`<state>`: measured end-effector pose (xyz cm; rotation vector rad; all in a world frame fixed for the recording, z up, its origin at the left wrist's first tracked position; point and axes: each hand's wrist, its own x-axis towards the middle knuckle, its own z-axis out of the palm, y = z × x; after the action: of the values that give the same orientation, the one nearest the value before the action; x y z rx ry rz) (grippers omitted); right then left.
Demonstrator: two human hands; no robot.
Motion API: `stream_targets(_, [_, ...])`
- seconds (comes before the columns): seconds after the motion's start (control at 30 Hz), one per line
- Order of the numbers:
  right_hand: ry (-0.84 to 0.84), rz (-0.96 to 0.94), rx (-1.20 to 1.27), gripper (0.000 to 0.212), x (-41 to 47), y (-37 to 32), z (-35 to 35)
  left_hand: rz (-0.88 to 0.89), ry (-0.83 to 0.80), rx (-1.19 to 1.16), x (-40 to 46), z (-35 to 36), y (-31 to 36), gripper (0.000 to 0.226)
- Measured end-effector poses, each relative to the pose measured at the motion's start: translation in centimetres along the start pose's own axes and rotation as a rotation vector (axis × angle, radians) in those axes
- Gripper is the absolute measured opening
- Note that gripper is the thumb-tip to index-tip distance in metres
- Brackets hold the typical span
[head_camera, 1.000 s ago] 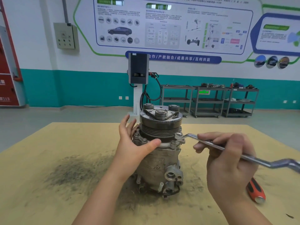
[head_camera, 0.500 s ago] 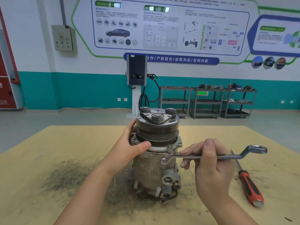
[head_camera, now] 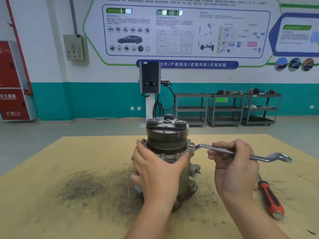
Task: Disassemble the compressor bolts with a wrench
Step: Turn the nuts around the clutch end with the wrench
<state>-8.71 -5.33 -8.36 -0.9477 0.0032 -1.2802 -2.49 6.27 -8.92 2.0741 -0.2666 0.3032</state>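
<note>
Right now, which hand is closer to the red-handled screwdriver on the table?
Right. The right hand holds the wrench just above and left of the screwdriver; the left hand grips the compressor, farther left.

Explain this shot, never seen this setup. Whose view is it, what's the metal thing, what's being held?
There is no robot here: a person wears a camera on the head, so the single view looks forward and down at their own two bare hands.

The metal thing is a compressor standing upright on a dusty yellow table, with its grooved pulley on top. The left hand wraps around its body below the flange to steady it. The right hand grips the shaft of a wrench; the wrench's near ring end sits on a bolt at the flange's right edge.

A red-and-black-handled screwdriver lies loose on the table to the right. Behind are shelving carts and wall posters.
</note>
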Motion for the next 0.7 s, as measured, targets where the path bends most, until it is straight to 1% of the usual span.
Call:
stream_targets(0.07, [0.000,0.090,0.010,0.028,-0.1,0.3,0.3,-0.034,0.006,0.152,-1.5,0.4,1.1,0.137])
stream_targets(0.17, [-0.012,0.185,0.019,0.018,-0.1,0.4,0.7,0.000,-0.008,0.374,-1.3,-0.4,0.5,0.136])
stream_targets(0.23, [-0.021,0.204,0.040,0.010,0.3,0.3,0.6,0.042,-0.030,0.408,0.2,-1.8,-0.4,0.132])
stream_targets(0.27, [-0.025,0.214,0.049,0.006,0.4,0.3,0.6,0.067,-0.045,0.378,1.3,-2.7,-0.8,0.132])
stream_targets(0.3, [-0.031,0.223,0.057,0.004,0.6,0.3,0.5,0.096,-0.071,0.321,2.5,-3.5,-1.1,0.131])
stream_targets(0.37, [-0.052,0.238,0.066,0.002,0.6,0.3,0.5,0.162,-0.200,0.118,4.4,-4.6,-1.8,0.123])
stream_targets(0.43, [-0.071,0.235,0.072,0.008,0.5,0.2,0.6,0.232,-0.352,-0.168,4.9,-4.6,-2.8,0.099])
stream_targets(0.47, [-0.081,0.229,0.078,0.014,0.5,0.2,0.5,0.233,-0.390,-0.291,4.8,-4.3,-3.4,0.090])
stream_targets(0.57, [-0.093,0.204,0.095,0.023,0.6,0.4,0.4,0.193,-0.351,-0.532,4.6,-3.5,-4.5,0.089])
stream_targets(0.6, [-0.094,0.200,0.098,0.023,0.6,0.4,0.3,0.185,-0.315,-0.598,4.5,-3.5,-4.5,0.084])
stream_targets(0.7, [-0.102,0.191,0.090,0.022,0.6,0.6,0.2,0.174,-0.229,-0.742,4.6,-4.0,-4.5,0.051])
